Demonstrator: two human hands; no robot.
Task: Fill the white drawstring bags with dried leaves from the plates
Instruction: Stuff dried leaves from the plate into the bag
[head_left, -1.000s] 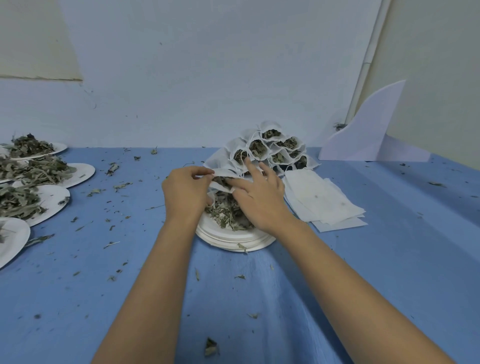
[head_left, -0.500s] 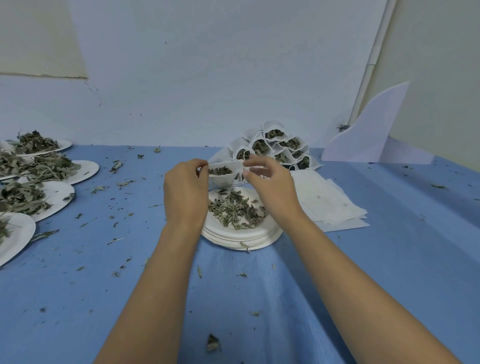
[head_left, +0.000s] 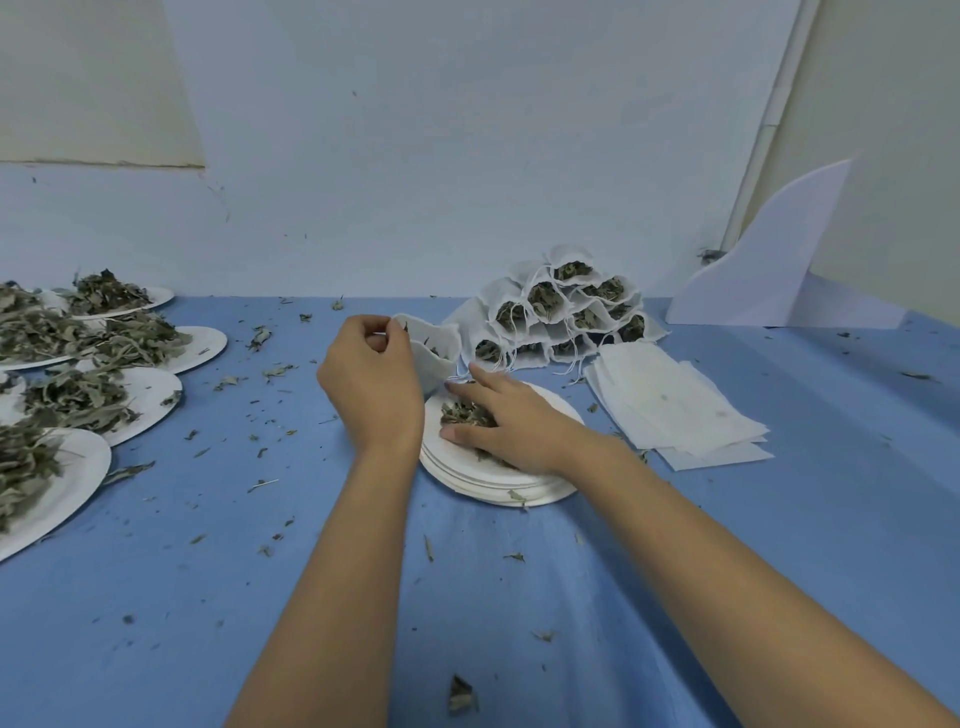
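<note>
Blue cloth (head_left: 260, 597) covers the table, where the left hand (head_left: 371, 384) pinches a white drawstring bag (head_left: 434, 348) by its rim, keeping the mouth open beside the plate (head_left: 545, 493), while the right hand (head_left: 511, 421) spreads loosely over the dried leaves (head_left: 460, 410), apparently to gather them.

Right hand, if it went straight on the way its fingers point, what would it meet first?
Probably the white bag pinched by the left hand; the right hand points its fingers up-left from the plate at the bag's lower edge, though depth is unclear.
</note>
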